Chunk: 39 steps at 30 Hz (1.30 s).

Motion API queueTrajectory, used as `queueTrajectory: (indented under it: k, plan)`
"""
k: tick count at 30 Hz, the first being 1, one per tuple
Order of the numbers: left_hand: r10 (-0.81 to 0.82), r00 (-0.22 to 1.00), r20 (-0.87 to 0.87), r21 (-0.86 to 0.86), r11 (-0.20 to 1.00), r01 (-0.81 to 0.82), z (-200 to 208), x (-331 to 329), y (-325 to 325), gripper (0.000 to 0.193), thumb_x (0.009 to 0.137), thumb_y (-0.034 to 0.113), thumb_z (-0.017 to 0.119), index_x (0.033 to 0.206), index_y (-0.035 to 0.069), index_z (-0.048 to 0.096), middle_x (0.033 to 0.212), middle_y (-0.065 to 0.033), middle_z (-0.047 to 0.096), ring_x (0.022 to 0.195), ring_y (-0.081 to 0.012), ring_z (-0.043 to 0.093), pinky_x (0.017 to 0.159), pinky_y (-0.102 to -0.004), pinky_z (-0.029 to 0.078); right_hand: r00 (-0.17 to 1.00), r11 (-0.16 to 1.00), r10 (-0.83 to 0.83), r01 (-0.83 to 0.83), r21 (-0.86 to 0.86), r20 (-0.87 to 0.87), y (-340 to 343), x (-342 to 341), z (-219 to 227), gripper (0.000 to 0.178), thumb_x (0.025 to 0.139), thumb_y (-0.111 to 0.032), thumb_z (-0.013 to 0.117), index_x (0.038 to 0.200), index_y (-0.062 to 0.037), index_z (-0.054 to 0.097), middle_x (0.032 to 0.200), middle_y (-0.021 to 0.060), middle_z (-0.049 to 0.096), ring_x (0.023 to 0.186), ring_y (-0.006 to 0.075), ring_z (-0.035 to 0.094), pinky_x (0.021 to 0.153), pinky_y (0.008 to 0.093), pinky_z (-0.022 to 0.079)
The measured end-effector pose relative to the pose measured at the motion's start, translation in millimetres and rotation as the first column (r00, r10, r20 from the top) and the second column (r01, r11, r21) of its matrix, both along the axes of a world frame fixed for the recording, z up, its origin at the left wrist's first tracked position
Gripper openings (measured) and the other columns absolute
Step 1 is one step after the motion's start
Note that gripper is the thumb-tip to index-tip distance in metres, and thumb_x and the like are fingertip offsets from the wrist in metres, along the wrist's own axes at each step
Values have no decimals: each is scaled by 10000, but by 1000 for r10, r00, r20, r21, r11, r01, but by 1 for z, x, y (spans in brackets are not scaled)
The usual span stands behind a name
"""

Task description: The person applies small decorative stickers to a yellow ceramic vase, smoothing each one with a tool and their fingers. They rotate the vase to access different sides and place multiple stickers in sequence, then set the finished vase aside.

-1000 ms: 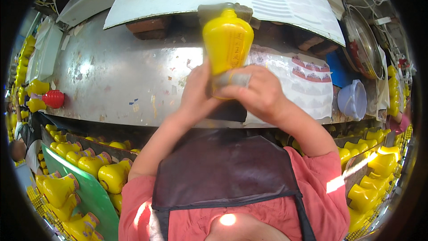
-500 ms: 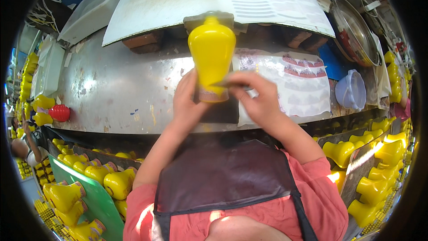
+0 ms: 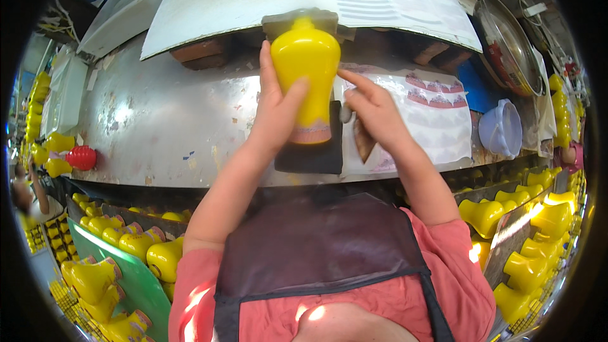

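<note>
A glossy yellow vase lies over a black pad, its neck toward a grey block at the board's edge. A pale patterned band circles its near end. My left hand is closed on the vase's left side, with the thumb over the top. On the other side, my right hand keeps a small flat scraper-like tool in its curled fingers. Its index finger reaches out to the vase's right side; whether it touches cannot be told.
Decal sheets lie right of the vase, near a lavender bucket. A white board rests on bricks at the back. A red ribbed object sits at the left edge. Yellow vases crowd both sides below the table.
My left hand has moved up along the vase, its thumb now on top. My right hand has pulled the tool off the banded end to the right. The vase has turned slightly.
</note>
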State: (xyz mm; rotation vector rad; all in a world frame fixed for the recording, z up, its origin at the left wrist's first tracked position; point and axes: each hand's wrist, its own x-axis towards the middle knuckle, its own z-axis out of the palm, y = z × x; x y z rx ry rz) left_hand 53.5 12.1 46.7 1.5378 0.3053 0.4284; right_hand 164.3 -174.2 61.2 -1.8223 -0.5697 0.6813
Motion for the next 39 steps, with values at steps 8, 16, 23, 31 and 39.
queueTrajectory:
  k: [8, 16, 23, 31, 39]
  plan:
    - [14, 997, 71, -244, 970, 4, -13, -1, -6, 797, 1080, 235, 541, 1687, 170, 30, 1631, -104, 322, 1435, -253, 419, 1183, -398, 380, 846, 928, 22, 181, -327, 532, -36, 74, -16, 258, 887, -195, 689, 1071, -32, 768, 1016, 189, 755, 890, 348, 719, 806, 419, 560]
    - [30, 997, 74, -267, 964, -9, -16, -4, -6, 809, 1014, 146, 556, 1669, 68, 87, 1627, -159, 332, 1477, -281, 372, 1219, -398, 310, 913, 908, -28, 193, -371, 406, -38, 88, -10, 219, 897, -215, 698, 948, -15, 771, 908, 186, 748, 831, 384, 713, 752, 440, 556]
    - [54, 997, 61, -204, 978, -41, -14, -2, -5, 807, 966, 90, 531, 1663, 48, 125, 1622, -156, 347, 1480, -290, 370, 1231, -404, 288, 781, 959, -101, 241, -147, 617, -52, 69, 22, 160, 900, -173, 722, 945, -28, 774, 861, 168, 739, 743, 350, 705, 670, 419, 544]
    - [52, 997, 48, -204, 978, -41, -18, -5, -5, 804, 953, 78, 530, 1657, 33, 146, 1616, -158, 357, 1482, -287, 369, 1232, -405, 285, 594, 971, -164, 238, 23, 787, -18, 128, 66, 195, 903, -103, 667, 1055, -72, 784, 897, 177, 716, 795, 367, 697, 740, 423, 549]
    - [75, 997, 34, -215, 974, -66, -25, -8, -5, 835, 951, 80, 566, 1660, 22, 129, 1624, -166, 351, 1495, -288, 358, 1239, -407, 278, 566, 902, 143, 263, -343, 812, 48, 192, 52, 326, 935, -162, 593, 1213, -104, 754, 1060, 194, 743, 1012, 385, 693, 891, 482, 544]
